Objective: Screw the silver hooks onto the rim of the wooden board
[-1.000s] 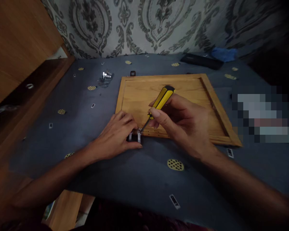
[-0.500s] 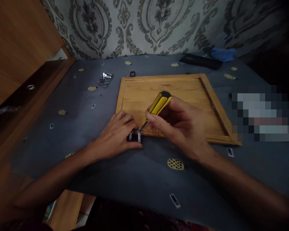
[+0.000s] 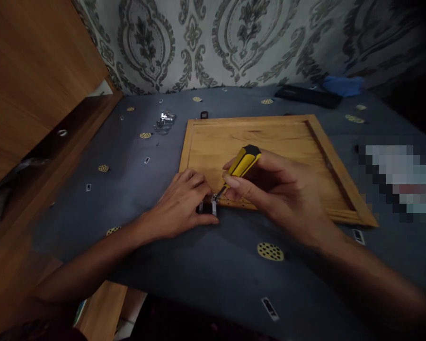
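Observation:
A wooden panel with a raised frame [image 3: 255, 137], like a cabinet door, lies flat on the blue patterned cloth. At its near left edge sits a small metal hinge [image 3: 214, 207], partly covered by fingers. My left hand [image 3: 184, 201] rests over the panel's corner, its fingers and thumb closed around the hinge. In my right hand [image 3: 280, 189] is a yellow and black screwdriver [image 3: 244, 162], gripped by the handle and tilted. Its tip meets the hinge by the panel's edge; any screw under it is too small to make out. Several small dark holes run along that edge.
Small metal parts in clear plastic [image 3: 165, 121] lie left of the panel. A dark buckle-like piece [image 3: 204, 114] shows at its far edge. Behind stand a black case [image 3: 308, 96] and a blue cloth [image 3: 343, 85]. A wooden cabinet [image 3: 39, 61] borders the left; a patterned curtain hangs behind.
The whole view has shifted, so everything appears slightly further right and lower. Both hands keep their places at the hinge, and the screwdriver tip stays against it.

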`<state>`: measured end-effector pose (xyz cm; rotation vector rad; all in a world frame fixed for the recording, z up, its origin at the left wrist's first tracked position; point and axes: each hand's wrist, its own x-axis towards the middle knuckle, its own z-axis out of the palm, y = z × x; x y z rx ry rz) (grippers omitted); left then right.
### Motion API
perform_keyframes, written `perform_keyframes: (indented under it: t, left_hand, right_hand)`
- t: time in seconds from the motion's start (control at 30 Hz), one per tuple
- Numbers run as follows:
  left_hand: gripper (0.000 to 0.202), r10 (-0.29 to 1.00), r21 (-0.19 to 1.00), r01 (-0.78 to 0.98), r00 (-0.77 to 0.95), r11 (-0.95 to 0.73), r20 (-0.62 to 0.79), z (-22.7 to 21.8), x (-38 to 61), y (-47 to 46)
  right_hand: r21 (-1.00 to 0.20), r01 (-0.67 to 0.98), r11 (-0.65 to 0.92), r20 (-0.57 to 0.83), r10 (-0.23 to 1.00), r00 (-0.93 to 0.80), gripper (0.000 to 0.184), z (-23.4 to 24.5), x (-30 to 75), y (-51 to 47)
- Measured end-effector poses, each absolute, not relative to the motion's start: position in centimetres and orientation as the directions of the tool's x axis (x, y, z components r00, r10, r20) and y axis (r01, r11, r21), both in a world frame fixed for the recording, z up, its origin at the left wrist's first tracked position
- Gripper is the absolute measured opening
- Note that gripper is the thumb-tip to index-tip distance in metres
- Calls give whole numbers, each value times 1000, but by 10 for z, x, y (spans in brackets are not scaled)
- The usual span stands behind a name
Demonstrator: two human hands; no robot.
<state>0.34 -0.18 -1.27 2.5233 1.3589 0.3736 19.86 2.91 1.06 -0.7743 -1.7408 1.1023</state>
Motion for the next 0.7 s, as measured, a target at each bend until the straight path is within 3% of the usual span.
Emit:
perform_keyframes:
  t: [0.2, 0.4, 0.7]
  left_hand:
    - [42, 845, 345, 778, 525, -525, 104, -12, 4, -2]
    - [44, 844, 363, 772, 530, -521, 84, -10, 3, -2]
    - [42, 841, 358, 769, 533, -530, 99, -9, 3, -3]
  right_hand:
    - [-889, 91, 449, 401, 859, -319, 31, 8, 198, 25]
    - [-823, 189, 536, 523, 844, -117, 21, 16, 201, 21]
    - [-846, 192, 497, 463, 864, -198, 30, 6, 200, 23]
